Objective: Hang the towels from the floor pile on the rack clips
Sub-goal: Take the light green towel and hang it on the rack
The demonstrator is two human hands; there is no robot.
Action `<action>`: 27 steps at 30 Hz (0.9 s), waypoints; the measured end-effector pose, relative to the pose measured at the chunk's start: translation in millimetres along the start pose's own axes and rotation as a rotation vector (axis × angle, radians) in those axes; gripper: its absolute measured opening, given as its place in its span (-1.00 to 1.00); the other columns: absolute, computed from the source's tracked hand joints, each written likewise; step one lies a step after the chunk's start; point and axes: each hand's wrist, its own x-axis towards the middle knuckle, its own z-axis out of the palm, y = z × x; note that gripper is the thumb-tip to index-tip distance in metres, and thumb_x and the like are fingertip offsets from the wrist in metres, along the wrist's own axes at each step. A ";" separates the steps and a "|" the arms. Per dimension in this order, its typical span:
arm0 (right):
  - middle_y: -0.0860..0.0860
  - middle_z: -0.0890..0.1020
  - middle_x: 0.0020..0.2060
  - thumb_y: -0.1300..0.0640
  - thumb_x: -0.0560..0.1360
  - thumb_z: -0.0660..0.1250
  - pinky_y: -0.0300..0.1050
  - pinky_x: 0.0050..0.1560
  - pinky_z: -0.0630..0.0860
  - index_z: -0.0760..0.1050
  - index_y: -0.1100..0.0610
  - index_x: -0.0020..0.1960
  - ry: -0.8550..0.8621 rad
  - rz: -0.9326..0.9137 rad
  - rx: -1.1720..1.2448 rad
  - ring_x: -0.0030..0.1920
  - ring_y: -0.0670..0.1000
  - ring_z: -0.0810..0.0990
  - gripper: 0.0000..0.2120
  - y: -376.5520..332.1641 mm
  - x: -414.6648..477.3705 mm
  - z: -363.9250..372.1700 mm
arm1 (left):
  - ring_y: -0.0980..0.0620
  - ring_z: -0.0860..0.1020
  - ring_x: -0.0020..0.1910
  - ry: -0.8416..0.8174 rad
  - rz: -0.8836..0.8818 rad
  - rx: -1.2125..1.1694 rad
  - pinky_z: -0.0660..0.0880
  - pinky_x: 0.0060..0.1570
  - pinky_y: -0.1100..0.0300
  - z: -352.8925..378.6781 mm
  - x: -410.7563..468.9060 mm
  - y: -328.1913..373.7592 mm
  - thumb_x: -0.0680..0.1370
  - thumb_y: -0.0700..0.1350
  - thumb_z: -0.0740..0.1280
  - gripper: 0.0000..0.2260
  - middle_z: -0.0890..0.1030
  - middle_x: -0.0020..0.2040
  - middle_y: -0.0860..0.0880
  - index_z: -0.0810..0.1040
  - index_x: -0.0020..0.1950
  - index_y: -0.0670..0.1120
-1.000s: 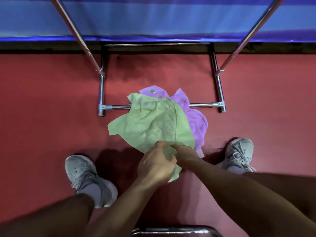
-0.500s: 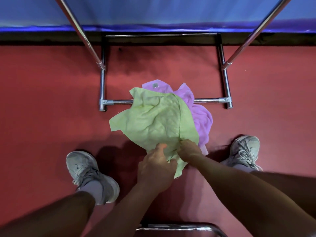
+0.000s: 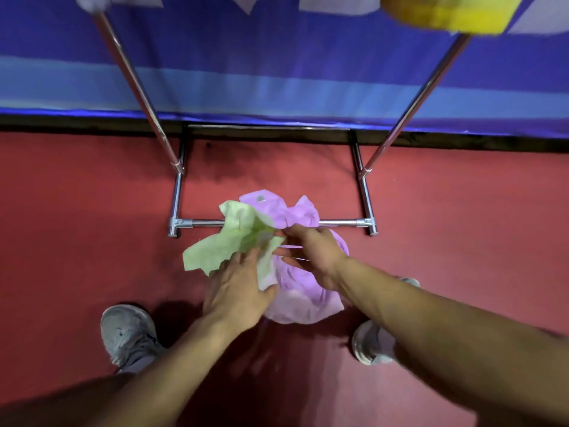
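Red floor (image 3: 92, 241) pile: left hand (image 3: 237, 291) clutches the limp, likely light green towel (image 3: 221, 245), right hand (image 3: 311, 251) touches its 3 o'clock edge with spread fingers; corners probably pinch best.

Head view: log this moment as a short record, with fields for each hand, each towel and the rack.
left hand: grips the green towel
right hand: fingers at the green towel's edge; grip unclear
purple towel: crumpled on the floor, partly under the green one
rack: base bar partly covered by both towels
yellow cloth: blurred, at the top right
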 end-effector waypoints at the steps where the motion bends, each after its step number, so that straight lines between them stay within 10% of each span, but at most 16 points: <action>1: 0.07 0.70 -0.15 0.19 0.61 0.26 -0.22 -0.17 0.61 0.64 0.20 -0.01 -0.015 -0.042 0.034 -0.18 0.03 0.71 -0.81 -11.6 -14.4 -1.8 | -0.10 0.52 0.28 0.032 -0.008 -0.036 0.43 0.21 0.02 -5.1 1.4 -0.2 0.49 0.21 0.38 -0.43 0.53 0.26 -0.01 0.33 0.43 0.09; 8: 0.01 0.73 -0.10 0.15 0.61 0.24 -0.24 -0.10 0.54 0.69 0.13 0.02 -0.050 -0.275 0.167 -0.12 -0.05 0.71 -0.77 -64.8 -80.5 -22.5 | -0.17 0.60 -0.05 0.412 0.163 -0.206 0.53 -0.13 -0.01 -40.5 1.6 11.2 0.50 -0.16 0.38 -0.90 0.64 -0.09 -0.01 0.59 -0.02 0.01; 16: 0.09 0.53 -0.27 -0.12 0.43 0.37 -0.01 -0.19 0.53 0.61 0.31 -0.14 0.036 -0.291 -0.598 -0.24 0.01 0.47 -0.56 -56.1 -47.5 -21.3 | -0.02 0.66 -0.16 0.481 0.314 -0.406 0.56 -0.17 -0.01 -82.1 5.0 23.7 0.45 -0.17 0.33 -0.83 0.68 -0.19 0.09 0.58 -0.03 0.06; 21: -0.03 0.67 -0.08 -0.10 0.55 0.36 -0.11 0.07 0.54 0.61 0.10 0.10 -0.047 -0.406 -0.434 -0.09 -0.05 0.62 -0.71 -63.4 -39.5 -7.6 | 0.13 0.63 -0.17 0.415 0.343 -0.474 0.54 -0.11 0.02 -74.9 9.0 43.4 0.42 -0.15 0.34 -0.78 0.67 -0.14 0.17 0.57 0.01 0.11; 27: 0.05 0.59 -0.28 -0.06 0.62 0.32 -0.11 -0.21 0.44 0.65 0.22 -0.07 -0.134 -0.307 -0.402 -0.26 -0.04 0.51 -0.66 -69.0 -33.3 -20.0 | 0.21 0.62 -0.17 0.497 0.184 -0.634 0.55 -0.07 0.08 -70.3 4.3 60.7 0.35 -0.27 0.46 -0.78 0.66 -0.16 0.20 0.60 -0.15 0.05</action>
